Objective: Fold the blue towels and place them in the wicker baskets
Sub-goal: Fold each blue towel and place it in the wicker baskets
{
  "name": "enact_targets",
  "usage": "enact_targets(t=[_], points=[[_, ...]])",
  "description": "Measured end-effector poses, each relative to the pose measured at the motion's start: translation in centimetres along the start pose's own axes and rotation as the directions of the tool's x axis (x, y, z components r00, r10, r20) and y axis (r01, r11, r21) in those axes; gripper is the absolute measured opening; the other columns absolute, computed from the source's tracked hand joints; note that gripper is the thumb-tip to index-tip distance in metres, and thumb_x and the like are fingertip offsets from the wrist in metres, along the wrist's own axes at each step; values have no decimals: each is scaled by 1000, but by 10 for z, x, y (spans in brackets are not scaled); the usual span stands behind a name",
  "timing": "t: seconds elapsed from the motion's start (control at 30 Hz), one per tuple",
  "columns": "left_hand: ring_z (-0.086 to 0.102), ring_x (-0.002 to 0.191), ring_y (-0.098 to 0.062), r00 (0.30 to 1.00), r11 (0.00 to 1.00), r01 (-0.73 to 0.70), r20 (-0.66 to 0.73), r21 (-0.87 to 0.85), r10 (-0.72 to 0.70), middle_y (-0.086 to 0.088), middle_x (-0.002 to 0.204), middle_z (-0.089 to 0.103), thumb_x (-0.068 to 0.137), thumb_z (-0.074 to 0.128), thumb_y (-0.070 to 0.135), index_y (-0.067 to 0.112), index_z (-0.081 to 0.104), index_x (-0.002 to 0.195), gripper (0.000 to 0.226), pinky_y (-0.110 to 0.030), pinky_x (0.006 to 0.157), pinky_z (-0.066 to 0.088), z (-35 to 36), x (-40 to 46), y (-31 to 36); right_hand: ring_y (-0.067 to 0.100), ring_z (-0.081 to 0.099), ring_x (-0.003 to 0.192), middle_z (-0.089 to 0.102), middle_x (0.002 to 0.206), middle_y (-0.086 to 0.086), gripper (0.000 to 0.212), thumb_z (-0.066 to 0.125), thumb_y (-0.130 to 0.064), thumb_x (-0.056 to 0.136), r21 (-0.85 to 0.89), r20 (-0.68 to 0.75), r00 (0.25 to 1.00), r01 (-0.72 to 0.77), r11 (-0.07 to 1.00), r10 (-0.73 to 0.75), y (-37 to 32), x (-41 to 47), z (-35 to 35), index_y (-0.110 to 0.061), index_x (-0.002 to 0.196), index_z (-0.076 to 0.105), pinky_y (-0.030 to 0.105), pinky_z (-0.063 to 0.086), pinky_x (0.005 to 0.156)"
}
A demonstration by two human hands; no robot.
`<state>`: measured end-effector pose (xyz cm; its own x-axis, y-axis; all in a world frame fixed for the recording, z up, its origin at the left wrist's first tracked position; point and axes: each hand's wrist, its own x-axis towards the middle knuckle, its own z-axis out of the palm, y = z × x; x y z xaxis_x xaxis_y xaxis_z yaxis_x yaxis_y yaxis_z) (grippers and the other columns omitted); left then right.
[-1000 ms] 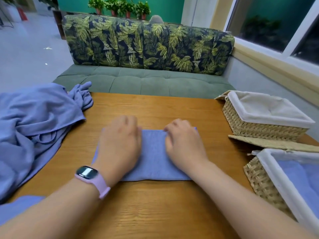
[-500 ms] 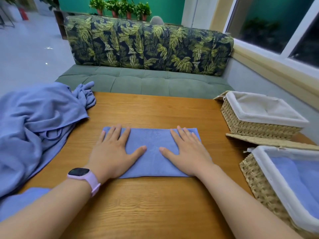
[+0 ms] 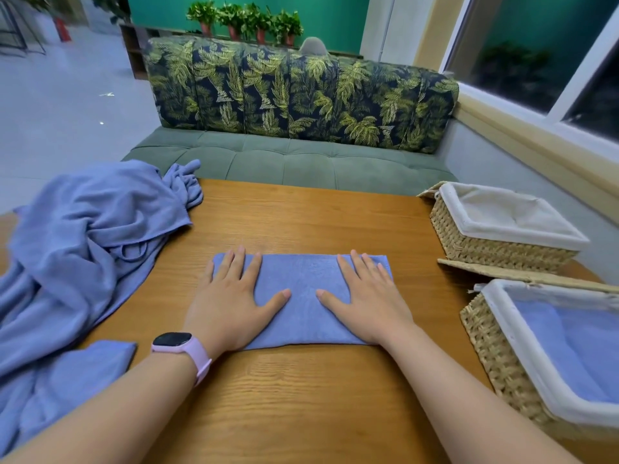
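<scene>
Head view: the folded blue towel point(image 3: 303, 299) is pressed flat mid-tabletop point(image 3: 301, 396) by the left hand point(image 3: 231, 303) and right hand point(image 3: 368, 303), fingers straight; soft, limp, best pinched at its short ends.

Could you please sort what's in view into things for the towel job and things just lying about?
For the job: folded towel, towel pile, far basket, near basket, left hand, right hand.
Lying about: sofa, potted plants, table.

Wooden table point(image 3: 301, 216) (towels point(image 3: 301, 296), baskets point(image 3: 495, 249))
</scene>
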<state>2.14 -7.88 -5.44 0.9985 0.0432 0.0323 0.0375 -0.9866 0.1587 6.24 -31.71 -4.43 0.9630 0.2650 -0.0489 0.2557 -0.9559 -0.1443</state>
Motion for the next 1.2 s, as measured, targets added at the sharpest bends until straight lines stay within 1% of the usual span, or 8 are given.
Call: enact_targets(t=[0.27,0.4,0.57,0.67,0.8,0.93,1.1,1.2], points=[[-11,153,-10,1000,1000,-20,6,-16,20,3,168,-6,84,-3,79,30,6,160,91,-41,125,-7,-4,-29,-10,16,3,154,7,168,-3,77,21,-70,94,1,-18,1000,-11,1000,11,-14,-38,-1,-31,160,13,37,5,123],[10,153,-25,998,979,-67,20,191,64,-6,167,12,80,-10,53,23,24,157,90,-50,123,4,-22,-27,-7,20,15,149,18,163,1,81,9,-71,86,-86,52,999,0,996,4,-20,-64,-12,-32,158,17,43,19,118],[38,119,-28,1000,925,1,6,380,-4,-7,129,42,99,29,36,19,61,123,44,-41,100,28,-34,-4,31,22,49,111,49,112,-3,60,37,-74,83,-136,-47,998,44,990,-50,-33,-89,-24,-34,122,57,40,40,94],[38,127,-31,1000,943,-9,25,332,1,-11,139,41,104,25,42,14,50,136,50,-44,103,28,-20,10,50,26,51,105,55,108,1,56,44,-72,77,-175,-195,974,86,981,-120,-38,-100,-17,-28,100,69,44,39,91],[37,133,-31,986,975,-165,-3,148,168,-13,143,40,103,20,44,10,30,153,61,-42,108,28,3,33,54,27,36,144,44,153,6,60,37,-56,94,-119,-169,937,289,950,-307,-39,-112,9,-24,142,55,49,17,118],[31,142,-27,934,934,-356,-26,42,357,-11,149,41,88,2,52,6,33,153,85,-39,117,23,12,50,49,17,10,154,20,166,1,71,24,-61,98,1,-108,931,350,937,-348,-39,-115,18,-24,158,27,39,-2,123],[4,155,-16,886,887,-461,53,5,460,-2,167,14,106,21,44,15,17,160,62,-34,125,2,16,61,65,19,44,140,55,145,5,67,54,-62,83,96,-266,910,353,931,-317,-43,-124,15,-17,132,63,43,23,121],[1,154,-12,854,856,-517,72,-10,516,1,168,10,106,23,47,19,14,160,62,-32,124,-1,15,62,67,19,51,132,59,139,3,61,61,-56,79,147,-280,902,379,914,-329,-39,-125,17,-18,125,67,41,34,115]])
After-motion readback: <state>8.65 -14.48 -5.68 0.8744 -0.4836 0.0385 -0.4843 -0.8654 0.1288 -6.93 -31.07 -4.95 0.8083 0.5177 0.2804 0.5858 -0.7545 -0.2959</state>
